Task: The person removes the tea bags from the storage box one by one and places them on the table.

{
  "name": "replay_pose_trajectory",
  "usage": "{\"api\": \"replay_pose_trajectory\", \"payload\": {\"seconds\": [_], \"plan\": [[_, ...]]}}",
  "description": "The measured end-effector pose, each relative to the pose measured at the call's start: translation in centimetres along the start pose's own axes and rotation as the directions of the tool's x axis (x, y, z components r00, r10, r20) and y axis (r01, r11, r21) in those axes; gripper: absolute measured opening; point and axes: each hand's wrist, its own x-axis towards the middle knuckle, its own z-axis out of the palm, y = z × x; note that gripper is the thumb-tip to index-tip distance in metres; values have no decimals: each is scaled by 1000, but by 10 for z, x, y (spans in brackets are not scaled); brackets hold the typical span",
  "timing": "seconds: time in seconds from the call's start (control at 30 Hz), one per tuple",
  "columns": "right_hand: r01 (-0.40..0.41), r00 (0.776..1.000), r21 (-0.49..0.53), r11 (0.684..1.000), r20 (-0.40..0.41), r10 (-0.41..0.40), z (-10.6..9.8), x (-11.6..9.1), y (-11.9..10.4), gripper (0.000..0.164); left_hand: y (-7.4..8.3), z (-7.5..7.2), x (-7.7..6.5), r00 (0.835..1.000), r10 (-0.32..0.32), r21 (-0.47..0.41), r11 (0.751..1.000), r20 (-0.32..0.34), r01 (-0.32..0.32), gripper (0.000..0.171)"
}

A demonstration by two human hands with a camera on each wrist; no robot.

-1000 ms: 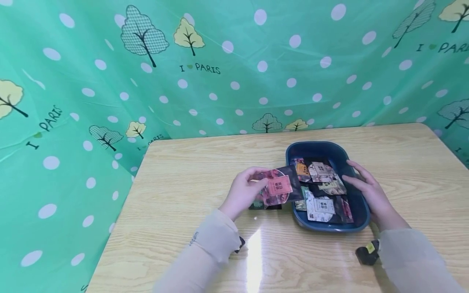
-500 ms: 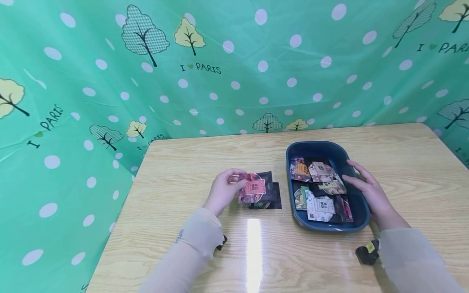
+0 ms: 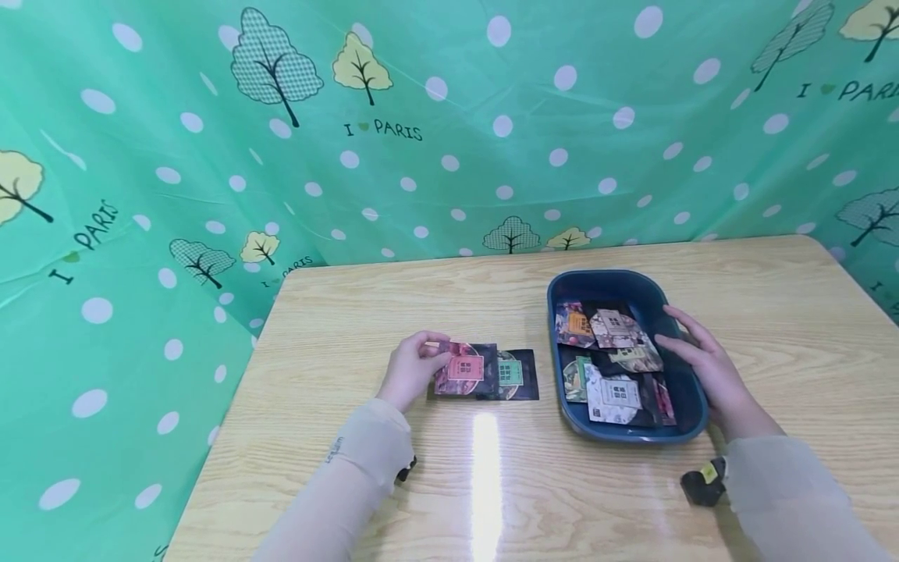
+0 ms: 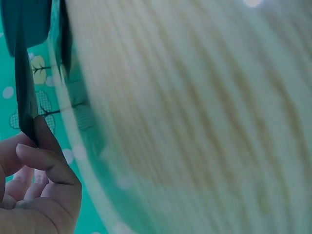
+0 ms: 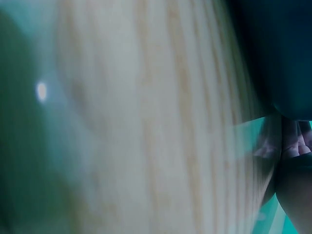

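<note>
In the head view my left hand (image 3: 409, 371) pinches a dark sachet with a red label (image 3: 466, 368) at its left edge. The left wrist view shows that same sachet (image 4: 24, 83) edge-on between the thumb and fingers. A green-labelled sachet (image 3: 516, 375) lies on the table, its left part hidden by the red-labelled one. My right hand (image 3: 712, 375) holds the right wall of a dark blue plastic bin (image 3: 649, 435), thumb reaching over the rim and fingers along the outside. Several overlapping sachets (image 3: 618, 394) lie inside. The right wrist view catches only part of this hand (image 5: 295, 170).
Everything stands on a light wood-grain table (image 3: 337, 328). Behind and to the left hangs a green curtain (image 3: 421, 94) with dots and trees. A small black device (image 3: 704, 484) sits at my right wrist.
My left hand has moved left and down from the bin's left rim with the red-labelled sachet, uncovering much of the green-labelled one. The right hand and bin have stayed still.
</note>
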Motion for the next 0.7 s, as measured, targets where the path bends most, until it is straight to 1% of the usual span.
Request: {"api": "replay_pose_trajectory", "payload": {"seconds": [0.1,0.27,0.47,0.7], "plan": [[7,1000,10,1000,2,-7,0,0,1,64,-2,1,1,1000,-3,15,1000,3,3,29],[15,1000,23,1000,4,-15,0,0,2,63,-3,3,3,1000,-15,9,1000,14,15,30],[24,1000,28,999,8,-24,-1,0,3,63,-5,6,6,1000,-21,7,1000,3,21,30],[31,999,54,998,10,-32,-2,0,3,63,-5,6,7,1000,-26,29,999,-2,26,30]]}}
